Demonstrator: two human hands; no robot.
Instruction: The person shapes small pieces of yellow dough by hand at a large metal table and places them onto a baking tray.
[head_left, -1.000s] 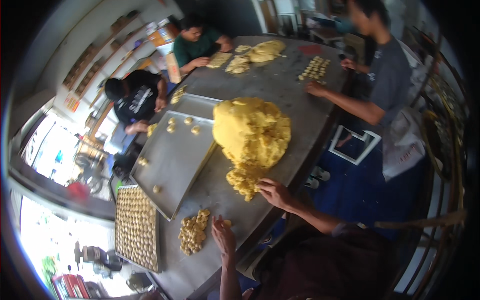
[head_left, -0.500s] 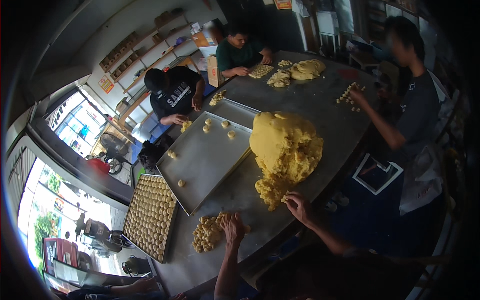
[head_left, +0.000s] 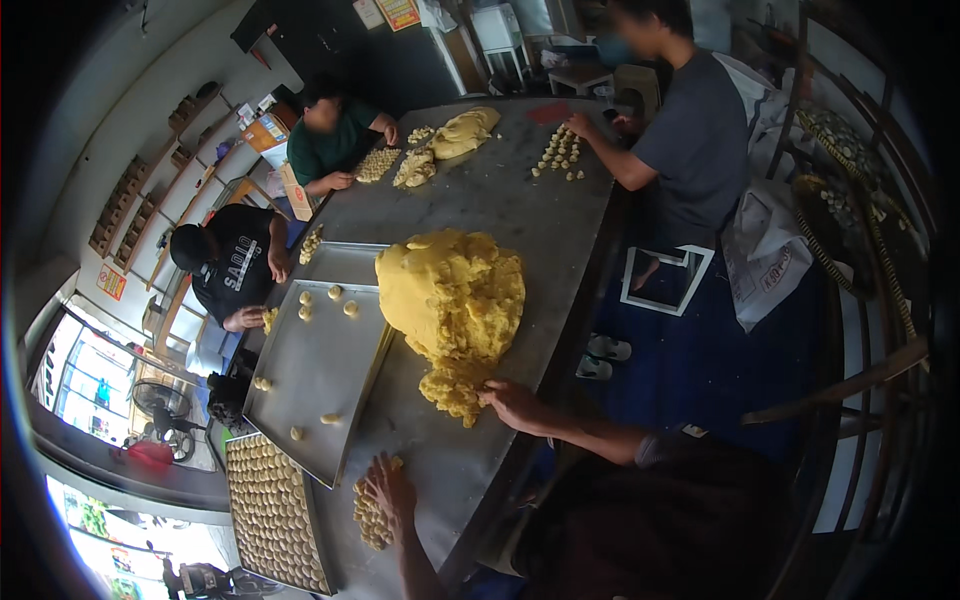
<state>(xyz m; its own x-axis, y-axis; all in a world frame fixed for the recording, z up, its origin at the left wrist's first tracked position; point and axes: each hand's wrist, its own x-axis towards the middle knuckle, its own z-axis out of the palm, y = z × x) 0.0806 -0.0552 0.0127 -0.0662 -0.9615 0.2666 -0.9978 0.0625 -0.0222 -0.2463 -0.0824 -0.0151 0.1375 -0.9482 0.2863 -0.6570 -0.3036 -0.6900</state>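
At near edge of counter [head_left: 560, 230], right hand [head_left: 512, 404] had stayed at the crumbled foot of the yellow dough mound [head_left: 455, 300], grip pinched on a bit of dough, forearm angled in from right. Left hand [head_left: 388, 486] remained flat, fingers spread, on small dough balls [head_left: 368, 520]. Metal tray [head_left: 315, 380] lay just left; only viewpoint shifted.

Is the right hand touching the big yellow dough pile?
Touching. The head view shows the right hand with fingertips on the crumbly lower edge of the dough pile.
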